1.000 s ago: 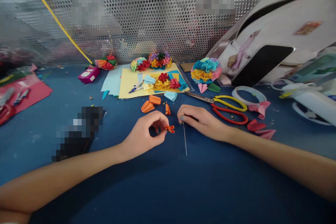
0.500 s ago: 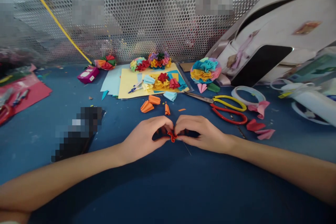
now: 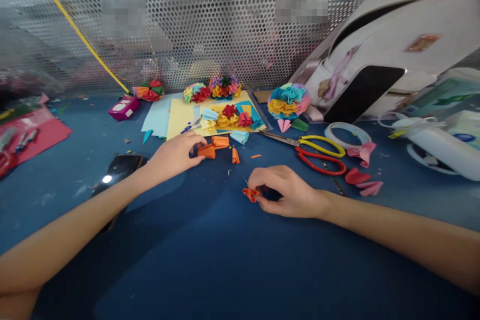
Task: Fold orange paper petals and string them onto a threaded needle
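My right hand (image 3: 283, 191) pinches a small folded red-orange paper piece (image 3: 250, 194) above the blue table. A thin needle or wire sticks out past that piece at both ends. Further forward and to the left, my left hand (image 3: 176, 154) has thumb and fingertips closed on a pleated orange paper piece (image 3: 207, 152). Right behind it lies another orange pleated piece (image 3: 220, 142), and a narrow orange fold (image 3: 235, 155) is just to the right. A light-blue pleated piece (image 3: 239, 136) rests beyond them.
Yellow-and-red-handled scissors (image 3: 320, 155), a tape roll (image 3: 348, 136) and pink paper pieces (image 3: 369, 188) are at the right. Paper flowers (image 3: 288, 101) and yellow sheets (image 3: 178, 115) lie along the perforated metal panel (image 3: 225, 20). A phone (image 3: 125, 165) is under my left forearm; a backpack (image 3: 382, 30) stands back right.
My left hand has let go of the red-orange piece and moved forward and left to the orange pleated pieces. The right hand keeps holding the red-orange piece, nearly in place.
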Action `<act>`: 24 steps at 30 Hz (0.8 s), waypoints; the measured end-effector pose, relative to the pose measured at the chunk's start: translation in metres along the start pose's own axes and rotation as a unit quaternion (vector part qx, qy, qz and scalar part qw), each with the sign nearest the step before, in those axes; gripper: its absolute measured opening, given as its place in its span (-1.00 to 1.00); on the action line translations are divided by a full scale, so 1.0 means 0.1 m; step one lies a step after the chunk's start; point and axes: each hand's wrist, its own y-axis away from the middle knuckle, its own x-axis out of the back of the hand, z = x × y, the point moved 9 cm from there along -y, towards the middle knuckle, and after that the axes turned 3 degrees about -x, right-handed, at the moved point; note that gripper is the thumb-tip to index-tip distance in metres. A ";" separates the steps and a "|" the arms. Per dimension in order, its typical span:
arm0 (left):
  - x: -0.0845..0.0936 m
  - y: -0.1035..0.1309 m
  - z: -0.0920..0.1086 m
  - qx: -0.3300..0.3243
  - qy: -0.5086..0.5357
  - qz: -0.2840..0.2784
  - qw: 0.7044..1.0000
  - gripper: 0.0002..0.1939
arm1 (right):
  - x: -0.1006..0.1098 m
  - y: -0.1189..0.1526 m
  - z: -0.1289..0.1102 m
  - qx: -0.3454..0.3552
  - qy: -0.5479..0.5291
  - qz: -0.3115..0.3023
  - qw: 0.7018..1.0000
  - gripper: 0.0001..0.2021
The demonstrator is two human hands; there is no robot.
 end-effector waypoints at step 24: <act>0.08 0.17 0.14 0.009 0.048 -0.110 0.993 -0.67 | -0.04 0.01 -0.02 0.017 0.010 -0.014 1.000 -0.79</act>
